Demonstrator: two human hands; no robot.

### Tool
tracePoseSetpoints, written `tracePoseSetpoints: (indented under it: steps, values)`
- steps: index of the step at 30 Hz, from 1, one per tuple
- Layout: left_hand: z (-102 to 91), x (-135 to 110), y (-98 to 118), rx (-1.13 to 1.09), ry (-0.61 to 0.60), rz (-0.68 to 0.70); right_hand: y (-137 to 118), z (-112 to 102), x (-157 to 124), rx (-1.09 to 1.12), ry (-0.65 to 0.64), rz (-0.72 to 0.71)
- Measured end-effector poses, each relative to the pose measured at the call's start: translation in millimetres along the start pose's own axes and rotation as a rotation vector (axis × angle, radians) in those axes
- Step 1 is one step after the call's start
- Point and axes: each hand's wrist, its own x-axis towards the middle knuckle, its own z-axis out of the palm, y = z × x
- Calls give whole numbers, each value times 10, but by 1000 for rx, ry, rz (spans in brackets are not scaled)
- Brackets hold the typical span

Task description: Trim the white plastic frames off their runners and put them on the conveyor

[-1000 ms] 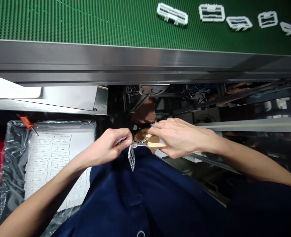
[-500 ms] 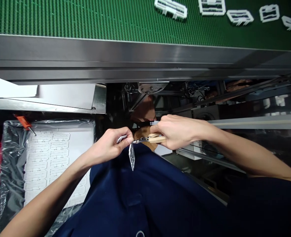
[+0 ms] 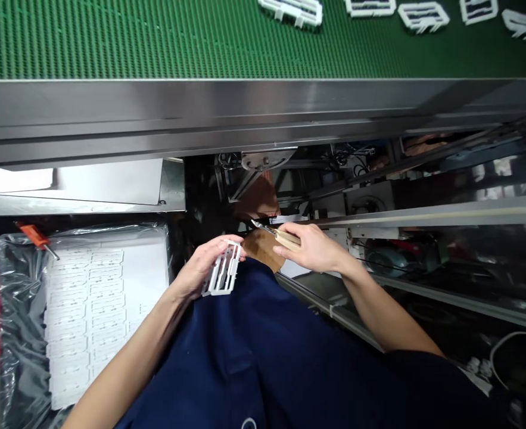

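Head view, about 7 o'clock from centre: white plastic lattice frame, light and stiff but thin-barred, best held by its outer rails, clasped in the left hand. At 4 o'clock, wood-handled pliers gripped firmly in the right hand. Unlike the earlier frame, pliers' tip apart from the plastic, frame turned broadside.

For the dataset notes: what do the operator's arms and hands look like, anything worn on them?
The left hand and right hand are bare, with no gloves, and the forearms are bare too. A dark navy sleeve shows on the right arm. No watch, rings or cables show.
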Motion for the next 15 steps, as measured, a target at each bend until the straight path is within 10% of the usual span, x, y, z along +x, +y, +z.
tracePoseSetpoints:
  steps: [15]
  values:
    - [62, -128, 112, -229, -39, -51, -73, 135, 22, -174, 76, -284]
